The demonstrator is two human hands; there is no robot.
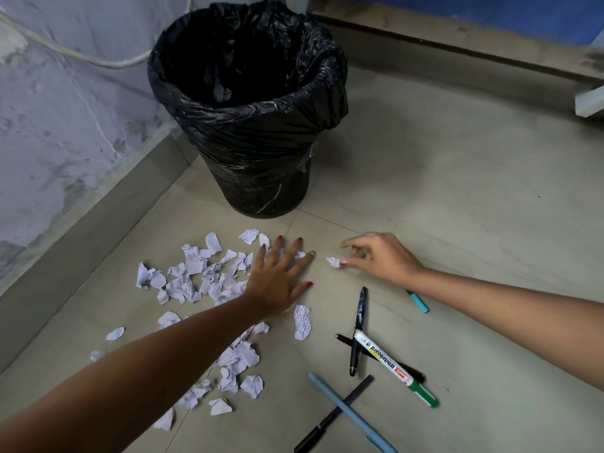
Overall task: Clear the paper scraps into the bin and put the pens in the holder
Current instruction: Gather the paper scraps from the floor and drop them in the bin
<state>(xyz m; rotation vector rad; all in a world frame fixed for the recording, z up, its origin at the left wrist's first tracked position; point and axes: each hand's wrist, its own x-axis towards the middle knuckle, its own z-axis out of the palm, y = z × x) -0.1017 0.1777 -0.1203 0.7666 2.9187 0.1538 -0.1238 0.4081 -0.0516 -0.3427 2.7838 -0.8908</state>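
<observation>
Several crumpled white paper scraps lie scattered on the floor at the left and centre. My left hand rests flat on the floor at the heap's right edge, fingers spread, covering a few scraps. My right hand touches a small scrap with its thumb tip, fingers curled above it. A black mesh bin with a black liner stands just beyond. Pens lie at the lower right: a whiteboard marker, a black pen, a light blue pen and a teal pen. No holder is visible.
A grey wall with a skirting board runs along the left, with a white cable on it. A wooden ledge crosses the far right. One written scrap lies apart between hand and pens.
</observation>
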